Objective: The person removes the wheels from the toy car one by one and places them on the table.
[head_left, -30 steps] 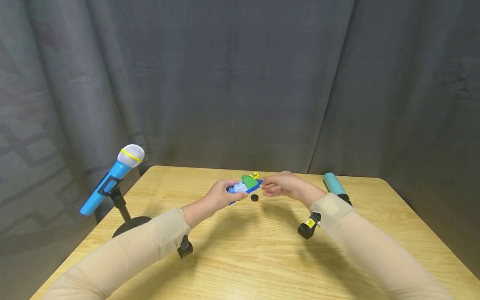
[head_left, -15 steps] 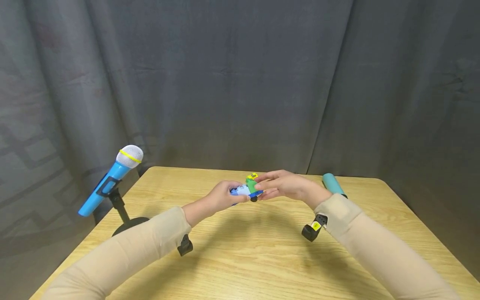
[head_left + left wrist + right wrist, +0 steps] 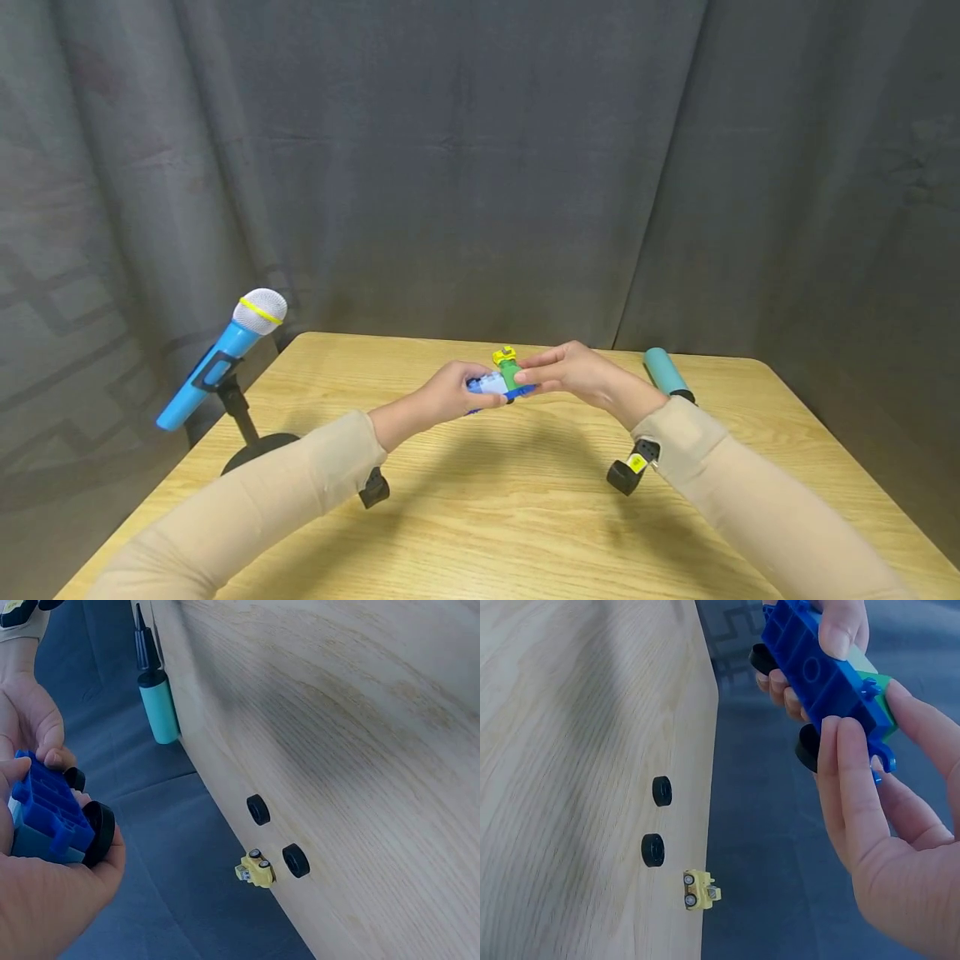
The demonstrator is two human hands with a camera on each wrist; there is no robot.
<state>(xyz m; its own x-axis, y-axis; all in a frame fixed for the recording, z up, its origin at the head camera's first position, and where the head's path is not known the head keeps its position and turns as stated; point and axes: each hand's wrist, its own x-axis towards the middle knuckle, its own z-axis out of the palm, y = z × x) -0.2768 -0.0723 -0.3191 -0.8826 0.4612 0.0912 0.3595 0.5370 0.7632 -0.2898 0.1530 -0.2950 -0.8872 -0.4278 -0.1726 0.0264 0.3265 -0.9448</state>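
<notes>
Behind everything, from side to side, hangs a dark grey curtain (image 3: 450,167) with soft vertical folds. Before it stretches a pale wooden table (image 3: 480,517) with rounded far corners and visible grain. Two cream sleeves (image 3: 255,500) reach forward over it, one from each lower corner of the head view. On the left side, a blue microphone (image 3: 213,375) with a white mesh head and a yellow band leans in a black stand (image 3: 238,400) with a round base. Near the far right, partly hidden by the right cuff, lies a teal cylinder (image 3: 664,371); the left wrist view shows its black tapered end.

Over the table's far middle, the left hand (image 3: 442,396) and the right hand (image 3: 577,375) meet at one toy vehicle (image 3: 817,667), held up off the surface. The left hand grasps one end, fingers curled beneath and thumb along its side. The right hand grips the other end, two fingers laid on the blue ribbed underside and another digit against the green part (image 3: 512,373). Light blue bricks (image 3: 489,384) sit beside that green part.

By the table's far edge rests a small yellow toy car (image 3: 697,890) with dark wheels. Just beside it lie two loose black wheels (image 3: 653,850), apart from each other. Similar attached wheels (image 3: 100,834) show along the vehicle's side.
</notes>
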